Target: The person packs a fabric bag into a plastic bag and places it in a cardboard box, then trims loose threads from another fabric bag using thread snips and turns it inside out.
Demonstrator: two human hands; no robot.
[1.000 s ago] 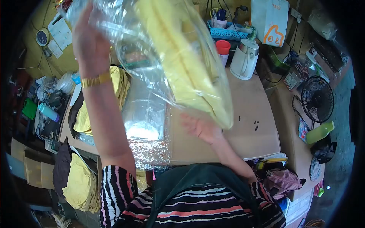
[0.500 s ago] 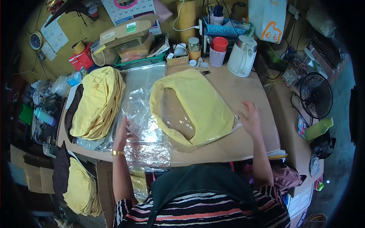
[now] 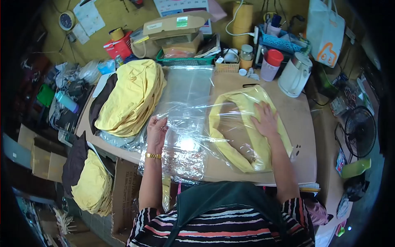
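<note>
My left hand (image 3: 157, 131) pinches the edge of a clear plastic bag, pulled taut toward the left. Inside that bag lies a yellow fabric piece (image 3: 230, 155), shaped like a loop around an open middle. Spread flat, my right hand (image 3: 266, 119) presses on the bagged fabric at its upper right part. Under the stretched film is a stack of clear plastic bags (image 3: 187, 88), shiny and creased near the front edge. Left of it sits a pile of yellow fabric pieces (image 3: 133, 99), with dark fabric (image 3: 103, 101) along its left side.
At the back stand a green basket (image 3: 185, 61), jars (image 3: 246, 53), a red-lidded cup (image 3: 271, 66) and a white kettle (image 3: 295, 75). A black fan (image 3: 360, 131) is at the right. More yellow fabric (image 3: 91, 185) hangs low at the left, beside a cardboard box (image 3: 124, 197).
The bagged yellow fabric came down onto the table. My left hand took hold of the bag's edge, and my right hand moved onto the fabric. The view shifted.
</note>
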